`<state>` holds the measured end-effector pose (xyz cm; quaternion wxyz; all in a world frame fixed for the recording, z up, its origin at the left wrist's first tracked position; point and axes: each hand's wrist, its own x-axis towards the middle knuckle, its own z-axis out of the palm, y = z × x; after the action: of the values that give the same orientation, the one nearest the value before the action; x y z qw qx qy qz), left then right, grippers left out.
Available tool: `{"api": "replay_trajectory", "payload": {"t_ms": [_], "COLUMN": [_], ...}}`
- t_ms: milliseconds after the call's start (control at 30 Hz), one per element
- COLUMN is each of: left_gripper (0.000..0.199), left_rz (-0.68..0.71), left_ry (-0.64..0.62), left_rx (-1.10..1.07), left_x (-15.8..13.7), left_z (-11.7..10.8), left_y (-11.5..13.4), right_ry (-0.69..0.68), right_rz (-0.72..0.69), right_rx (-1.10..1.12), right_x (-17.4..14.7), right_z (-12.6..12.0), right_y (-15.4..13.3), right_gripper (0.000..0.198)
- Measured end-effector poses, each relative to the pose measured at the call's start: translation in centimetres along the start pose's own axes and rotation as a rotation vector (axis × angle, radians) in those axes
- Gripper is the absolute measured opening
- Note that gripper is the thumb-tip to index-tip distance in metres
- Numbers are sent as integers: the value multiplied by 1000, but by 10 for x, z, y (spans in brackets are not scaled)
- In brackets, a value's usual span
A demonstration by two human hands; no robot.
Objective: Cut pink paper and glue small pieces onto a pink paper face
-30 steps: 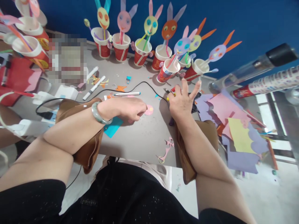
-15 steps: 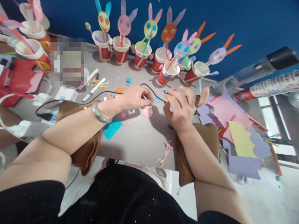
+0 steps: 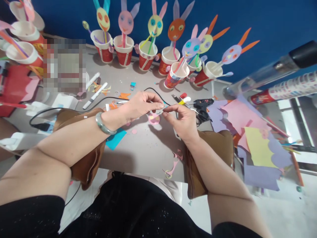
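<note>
My left hand (image 3: pixel 146 105) is closed in a pinch, thumb and forefinger meeting over the table, with a jade-like bangle on that wrist. Close to its fingertips, my right hand (image 3: pixel 183 121) pinches too. Whatever sits between the fingertips is too small to make out. Just below them a pink paper disc (image 3: pixel 154 119) with yellow spots lies on the table, partly covered by the left fingers. Right behind my right hand are a black tool (image 3: pixel 203 103), dark-handled scissors (image 3: pixel 205 115) and a yellow-and-white stick (image 3: pixel 184 100).
Red paper cups (image 3: pixel 123 54) with paper rabbit faces line the blue wall. White markers (image 3: pixel 95 96), a black cord and paper scraps lie leftward. A blue paper sheet (image 3: pixel 116 139) is near my left forearm. Coloured paper (image 3: pixel 259 145) piles up at right. Brown cushions (image 3: pixel 215 142) flank the table.
My right hand has moved left and down, away from the black tool, its spread fingers now pinched beside the left fingertips. My left hand stays above the disc. The view has shifted slightly.
</note>
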<state>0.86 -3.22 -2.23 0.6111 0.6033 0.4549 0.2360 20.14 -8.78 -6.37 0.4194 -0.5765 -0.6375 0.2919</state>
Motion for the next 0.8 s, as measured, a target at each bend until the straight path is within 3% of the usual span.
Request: {"api": "replay_trajectory", "payload": {"t_ms": [133, 267, 333, 400, 500, 600, 800], "left_gripper": [9, 10, 9, 9, 14, 25, 33], "left_rz": [14, 115, 174, 205, 161, 121, 232], "left_ry": [11, 32, 30, -2, -116, -216, -271], "left_rx": [14, 144, 265, 401, 572, 720, 948], "left_x": [0, 8, 11, 12, 10, 8, 12], "left_z": [2, -1, -4, -6, -7, -6, -6], "left_y": [-1, -11, -16, -18, -20, -23, -38], "right_ry": [14, 64, 6, -135, -317, -369, -401], "right_rz": [15, 14, 32, 69, 100, 117, 150], "right_rx": [13, -66, -113, -190, -367, -511, -599], "right_x": [0, 1, 2, 2, 3, 4, 6], "right_z": [2, -1, -2, -2, 0, -1, -3], "right_y": [-2, -2, 0, 2, 7, 11, 15], "right_gripper": [14, 7, 6, 6, 9, 15, 10]}}
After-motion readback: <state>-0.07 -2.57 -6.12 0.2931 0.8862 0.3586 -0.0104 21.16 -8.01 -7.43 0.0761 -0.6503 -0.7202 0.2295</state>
